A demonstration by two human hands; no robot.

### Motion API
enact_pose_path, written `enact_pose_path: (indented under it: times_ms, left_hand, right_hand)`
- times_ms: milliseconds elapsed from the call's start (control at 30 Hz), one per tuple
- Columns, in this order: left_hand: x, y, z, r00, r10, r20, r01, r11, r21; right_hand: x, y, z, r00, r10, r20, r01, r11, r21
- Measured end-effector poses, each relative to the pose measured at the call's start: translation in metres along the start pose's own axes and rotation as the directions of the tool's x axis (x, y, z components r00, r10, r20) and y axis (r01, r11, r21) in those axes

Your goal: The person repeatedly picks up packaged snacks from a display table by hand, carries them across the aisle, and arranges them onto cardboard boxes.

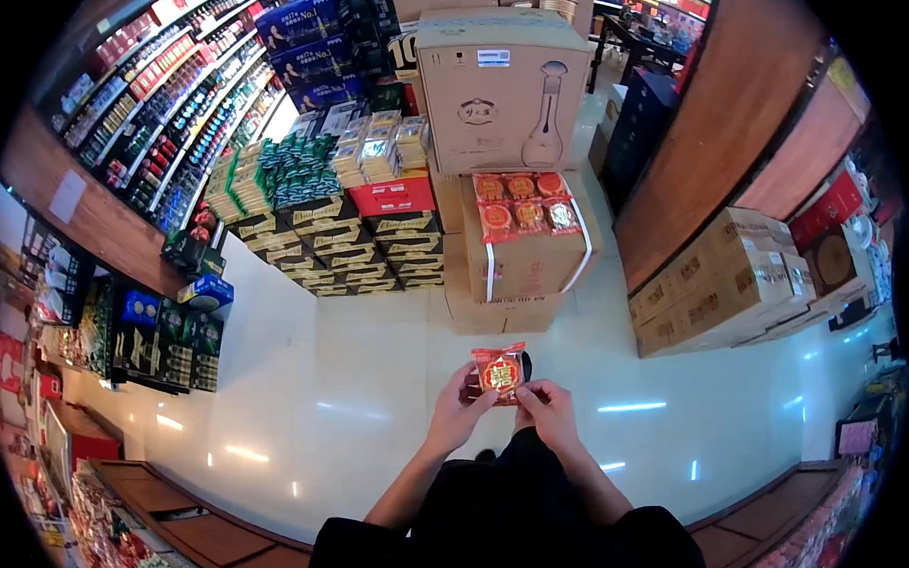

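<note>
A small red packet with a gold design on its front is held up in front of my body, over the shiny floor. My left hand grips its left side, with the thumb on the front. On the lower right, the fingers of my right hand pinch the packet's edge. Beyond the hands, similar red packets lie in two rows on a strapped cardboard carton. A dark round object partly shows behind the held packet; I cannot make out what it is.
A tall carton with a bottle drawing stands behind the packets. Black-and-gold boxes are stacked to its left, with bottle shelves farther left. More cartons sit at the right by a wooden pillar. Wooden counter edges run along the bottom.
</note>
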State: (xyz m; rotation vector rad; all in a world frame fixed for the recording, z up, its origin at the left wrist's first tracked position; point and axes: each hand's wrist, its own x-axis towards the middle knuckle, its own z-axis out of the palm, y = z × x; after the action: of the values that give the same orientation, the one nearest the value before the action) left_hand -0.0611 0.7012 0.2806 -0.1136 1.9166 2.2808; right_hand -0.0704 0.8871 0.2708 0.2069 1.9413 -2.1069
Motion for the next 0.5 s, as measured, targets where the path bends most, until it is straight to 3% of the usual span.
enact_pose_path:
  times_ms: [100,200,267,367,467,500]
  left_hand:
    - [0.066,0.000,0.002,0.993,0.017,-0.118,-0.022,0.999,-0.039]
    - [0.143,0.000,0.003,0.982,0.046,-0.185,-0.050,0.999,-0.018]
    - [0.196,0.002,0.001,0.975,0.058,-0.215,-0.053,0.998,0.029]
    - [0.269,0.006,-0.005,0.966,0.053,-0.254,-0.021,0.991,0.129]
    - [0.338,0.010,-0.007,0.948,0.084,-0.306,0.015,0.951,0.308]
    - [0.355,0.012,-0.008,0.942,0.102,-0.320,0.028,0.925,0.378]
  right_hand:
    - [0.068,-0.021,-0.002,0.998,-0.039,-0.051,0.042,0.997,0.059]
    - [0.155,-0.016,-0.008,0.965,-0.255,-0.057,0.251,0.966,-0.063]
    - [0.208,-0.028,-0.016,0.970,-0.244,0.005,0.239,0.947,-0.213]
    - [0.279,-0.066,-0.020,0.975,-0.210,0.070,0.221,0.910,-0.352]
    - [0.354,-0.060,-0.024,0.868,-0.493,0.060,0.451,0.732,-0.511]
    - [0.372,-0.061,-0.023,0.899,-0.436,0.043,0.387,0.744,-0.545]
